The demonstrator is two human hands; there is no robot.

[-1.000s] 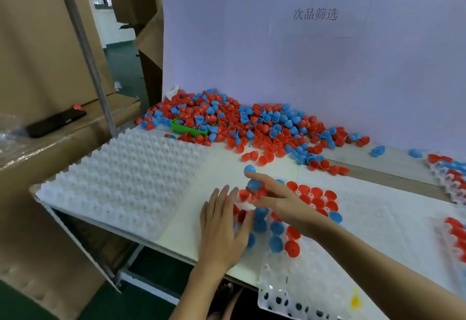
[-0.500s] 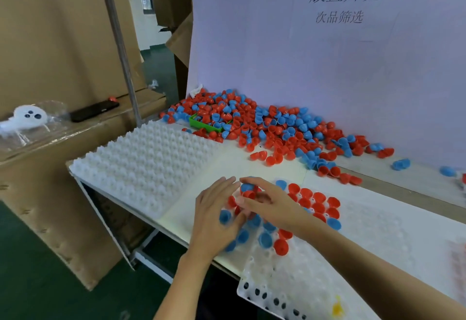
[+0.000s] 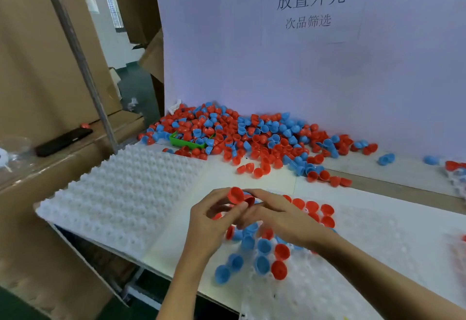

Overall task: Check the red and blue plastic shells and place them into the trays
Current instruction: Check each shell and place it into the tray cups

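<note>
Hovering above the clear tray (image 3: 358,249), a red shell (image 3: 235,195) is pinched by left hand (image 3: 214,221); a second red shell (image 3: 249,200) is gripped by right hand (image 3: 282,219), fingers curled.

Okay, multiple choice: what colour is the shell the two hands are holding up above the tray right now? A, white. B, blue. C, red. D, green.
C: the left hand and right hand meet on a red shell, raised over the tray that holds red and blue ones.
</note>
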